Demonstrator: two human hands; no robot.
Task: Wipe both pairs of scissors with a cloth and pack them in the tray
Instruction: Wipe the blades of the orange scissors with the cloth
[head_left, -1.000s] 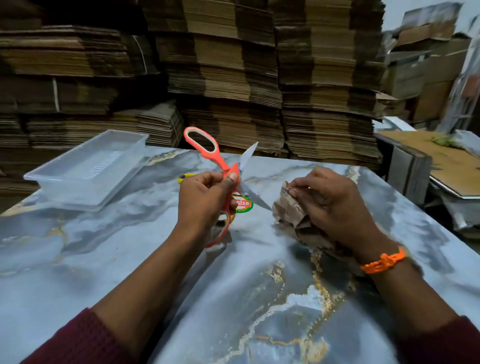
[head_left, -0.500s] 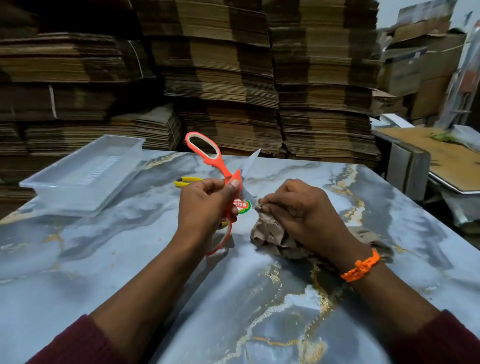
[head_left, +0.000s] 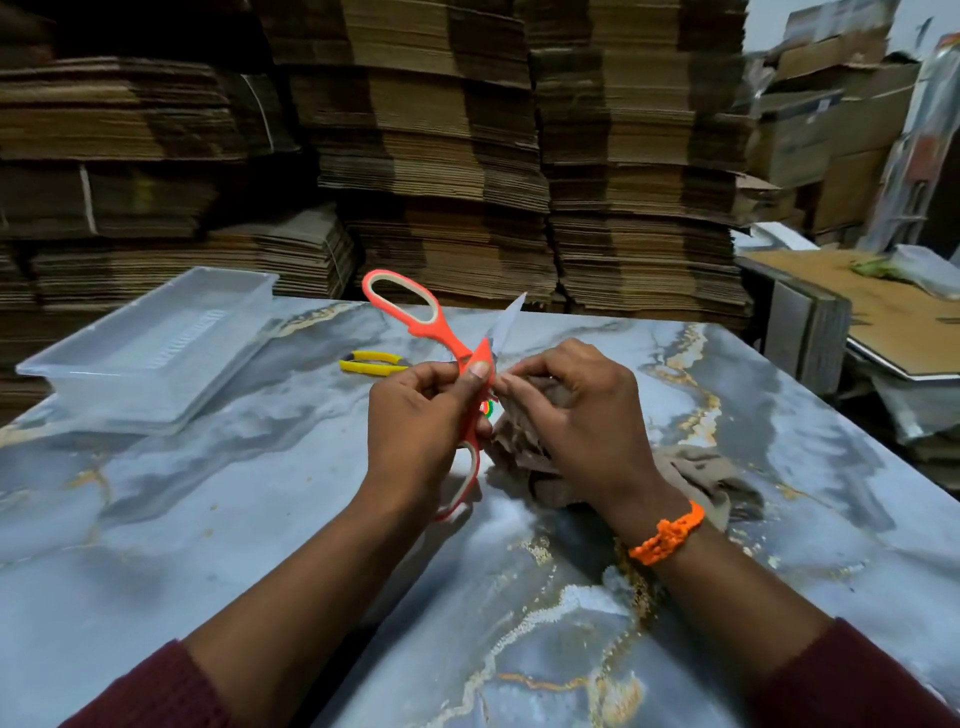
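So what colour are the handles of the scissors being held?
Orange scissor handles, pale inside the loops; head view.

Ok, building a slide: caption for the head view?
Left hand holds orange scissors open; right hand presses cloth against one blade.

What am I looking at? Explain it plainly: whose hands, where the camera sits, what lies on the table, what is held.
There is no machine here: a person works with two bare hands. The single picture comes from a camera worn on the person's head. It looks forward and down, so the arms reach in from the bottom edge. The left hand grips the orange scissors near their pivot and holds them up with the blades open. The right hand, which wears an orange wristband, bunches a brown cloth in its fingers right beside the blades, as if for wiping. On the marbled table, a clear plastic tray with nothing in it sits at the left. Yellow-handled scissors lie behind the hands. Stacks of flattened cardboard stand behind the table.
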